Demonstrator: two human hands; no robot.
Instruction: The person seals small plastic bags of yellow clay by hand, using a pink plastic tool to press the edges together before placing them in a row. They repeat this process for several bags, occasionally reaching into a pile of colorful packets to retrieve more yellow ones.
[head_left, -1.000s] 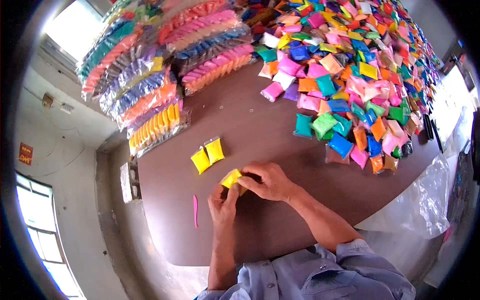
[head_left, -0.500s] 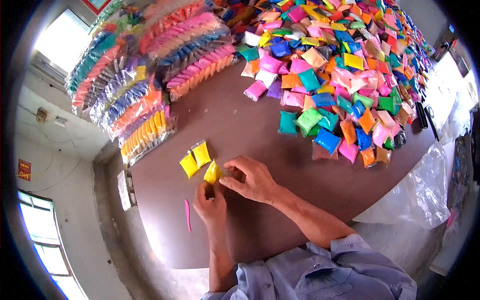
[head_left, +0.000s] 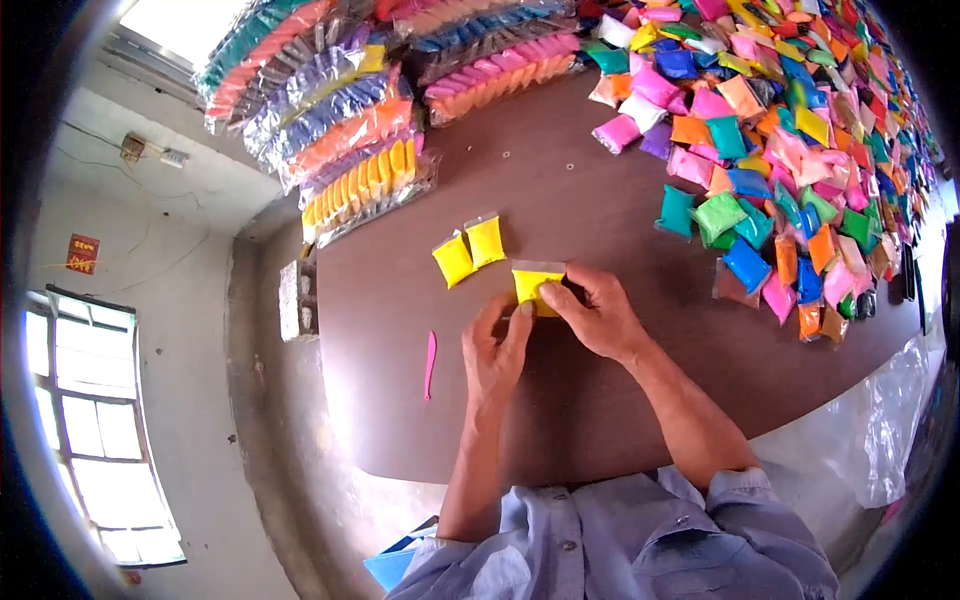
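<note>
Between my two hands is a small clear packet with yellow filling (head_left: 532, 282), its clear top edge facing away from me. My left hand (head_left: 495, 345) pinches its lower left corner between thumb and fingers. On its right side, my right hand (head_left: 598, 312) grips it with the thumb pressed on the front. Just beyond, to the left, two more yellow packets (head_left: 485, 240) lie side by side on the brown table (head_left: 560, 420). A pink plastic stick (head_left: 431, 366) lies left of my left hand, apart from it.
A large heap of small coloured packets (head_left: 745, 265) covers the right and far right of the table. Stacked clear bags of packets in rows (head_left: 360, 180) stand at the far left. Clear plastic sheeting (head_left: 870, 430) hangs by the right edge.
The yellow packet has turned from tilted and bunched to flat and facing me, and my right hand now grips its side. The whole view has shifted, with the table appearing higher and further right.
</note>
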